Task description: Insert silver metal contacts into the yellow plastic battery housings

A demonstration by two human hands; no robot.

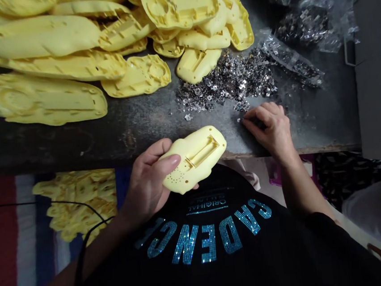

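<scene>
My left hand (pixel 147 181) holds a pale yellow moulded plastic housing (pixel 194 159), its inner side up, showing a raised rectangular slot and a patch of small speaker holes. My right hand (pixel 270 128) rests on the dark metal-topped workbench (pixel 136 134), its fingertips pinched together near a small silver metal clip (pixel 238 120). Whether the clip is in those fingers is hard to tell. Just beyond that hand lies a loose heap of small silver metal clips (pixel 226 80).
Many yellow housings (pixel 48 98) are piled along the far side of the bench. Clear plastic bags of metal parts (pixel 301 29) lie at the back right. A grey cabinet (pixel 377 75) stands to the right. More yellow housings (pixel 78 201) lie on striped cloth below the bench's left side.
</scene>
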